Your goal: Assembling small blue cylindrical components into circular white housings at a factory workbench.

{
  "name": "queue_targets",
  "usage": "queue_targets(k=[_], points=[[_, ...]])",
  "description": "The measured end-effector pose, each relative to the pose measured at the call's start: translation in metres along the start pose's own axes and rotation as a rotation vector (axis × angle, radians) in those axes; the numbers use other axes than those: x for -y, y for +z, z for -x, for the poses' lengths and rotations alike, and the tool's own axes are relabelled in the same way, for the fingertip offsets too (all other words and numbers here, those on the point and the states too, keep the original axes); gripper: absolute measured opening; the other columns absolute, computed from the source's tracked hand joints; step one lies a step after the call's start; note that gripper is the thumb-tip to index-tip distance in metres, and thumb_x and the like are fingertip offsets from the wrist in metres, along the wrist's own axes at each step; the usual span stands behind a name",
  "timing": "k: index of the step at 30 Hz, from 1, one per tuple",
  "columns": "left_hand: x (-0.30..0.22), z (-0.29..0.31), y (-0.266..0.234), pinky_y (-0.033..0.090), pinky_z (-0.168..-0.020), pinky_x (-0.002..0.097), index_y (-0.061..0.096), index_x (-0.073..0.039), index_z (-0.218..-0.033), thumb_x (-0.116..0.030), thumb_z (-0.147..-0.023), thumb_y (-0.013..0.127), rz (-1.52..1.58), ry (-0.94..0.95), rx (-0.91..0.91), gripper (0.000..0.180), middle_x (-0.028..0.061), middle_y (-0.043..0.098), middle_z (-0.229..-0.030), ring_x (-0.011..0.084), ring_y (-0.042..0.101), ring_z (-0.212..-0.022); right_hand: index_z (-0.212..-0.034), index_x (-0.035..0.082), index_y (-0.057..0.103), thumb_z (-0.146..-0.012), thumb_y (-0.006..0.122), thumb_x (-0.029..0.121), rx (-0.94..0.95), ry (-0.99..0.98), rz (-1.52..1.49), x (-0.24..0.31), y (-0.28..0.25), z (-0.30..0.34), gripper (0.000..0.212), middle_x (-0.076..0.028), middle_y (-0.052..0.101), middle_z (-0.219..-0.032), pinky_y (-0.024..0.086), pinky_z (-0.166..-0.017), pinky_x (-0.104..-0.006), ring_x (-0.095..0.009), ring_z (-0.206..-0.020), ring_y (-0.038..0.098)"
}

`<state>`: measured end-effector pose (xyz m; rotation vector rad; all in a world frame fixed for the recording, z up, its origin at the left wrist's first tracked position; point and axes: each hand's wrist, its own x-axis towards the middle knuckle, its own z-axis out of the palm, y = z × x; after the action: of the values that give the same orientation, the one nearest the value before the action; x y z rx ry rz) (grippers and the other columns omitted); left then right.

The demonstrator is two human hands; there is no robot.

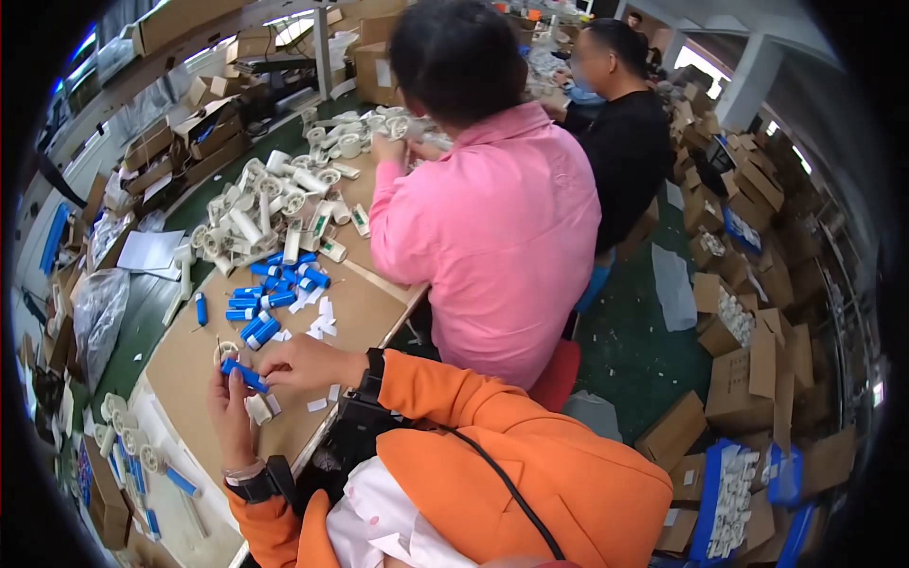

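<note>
A blue cylindrical battery (244, 375) lies between my two hands above the brown tabletop (199, 364). My left hand (230, 412) holds it from the left, thumb and fingers closed round it. At its right end, my right hand (305, 363) has its fingertips pinched together against it; whether a label is in that pinch I cannot make out. A white plastic part (261, 409) sits just under the battery, partly hidden by my hands. Past my hands is a loose group of blue batteries (260, 327), with small white paper slips (325, 320) beside them.
A large heap of white plastic housings (251, 213) covers the far part of the table. A co-worker in pink (492, 218) sits ahead on the right, handling white parts; another in black (625, 142) is beyond. More housings (133, 445) lie at left. Cardboard boxes (743, 388) line the right side.
</note>
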<state>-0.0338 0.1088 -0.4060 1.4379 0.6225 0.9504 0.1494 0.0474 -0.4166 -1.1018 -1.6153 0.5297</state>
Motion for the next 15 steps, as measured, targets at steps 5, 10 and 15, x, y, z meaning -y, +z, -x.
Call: queue_targets(k=[5, 10, 15], points=[[-0.005, -0.007, -0.001, 0.045, -0.071, 0.0213, 0.052, -0.003, -0.124, -0.017, -0.099, 0.047, -0.066, 0.017, 0.061, 0.03, 0.0027, 0.059, -0.099, 0.0073, 0.055, -0.082, -0.088, 0.002, 0.07, -0.075, 0.069, 0.01, 0.071, 0.043, -0.018, 0.009, -0.01, -0.003, 0.015, -0.01, 0.068, -0.076, 0.051, -0.062, -0.0294, -0.018, -0.066, 0.066], [-0.014, -0.005, -0.004, 0.045, -0.07, 0.0214, 0.052, -0.003, -0.124, -0.017, -0.099, 0.047, -0.107, 0.034, 0.114, 0.029, 0.0023, 0.059, -0.097, 0.0068, 0.055, -0.078, -0.09, -0.002, 0.07, -0.078, 0.07, 0.006, 0.134, 0.225, -0.474, 0.005, -0.006, -0.006, 0.014, -0.007, 0.069, -0.077, 0.053, -0.067, -0.0258, -0.013, -0.07, 0.066], [-0.009, -0.001, -0.016, 0.046, -0.071, 0.0224, 0.053, -0.002, -0.122, -0.016, -0.098, 0.048, -0.08, 0.005, 0.116, 0.028, 0.0023, 0.058, -0.097, 0.0079, 0.055, -0.081, -0.089, -0.003, 0.069, -0.079, 0.069, 0.004, 0.217, 0.418, -0.7, 0.007, -0.004, -0.011, 0.012, -0.006, 0.069, -0.08, 0.052, -0.072, -0.0243, -0.011, -0.076, 0.065]])
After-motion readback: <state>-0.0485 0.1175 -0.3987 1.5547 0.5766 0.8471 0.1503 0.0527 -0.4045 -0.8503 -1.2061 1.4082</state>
